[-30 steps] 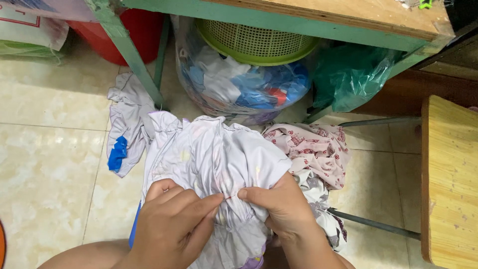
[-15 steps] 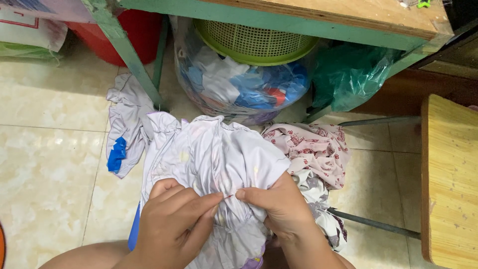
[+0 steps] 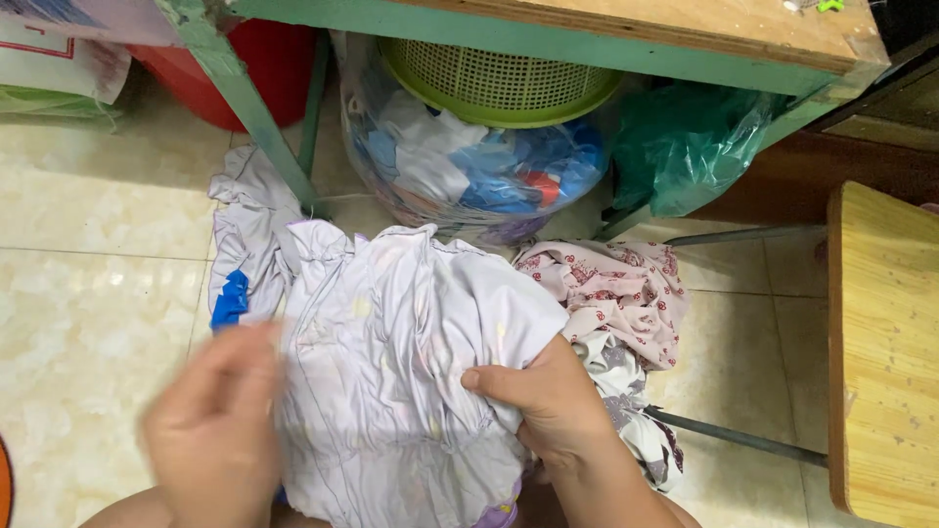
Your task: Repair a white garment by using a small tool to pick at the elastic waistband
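Currently, the crumpled pale lilac cotton garment [image 3: 391, 362] is being gripped by the right hand [image 3: 548, 401], stretching away from it; the blurred left hand [image 3: 210, 430] is being held over its left edge, grip unclear

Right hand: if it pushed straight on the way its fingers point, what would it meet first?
The right hand points up-left into the pale lavender garment it already grips, so more of that bunched cloth comes first; depth beyond is unclear.
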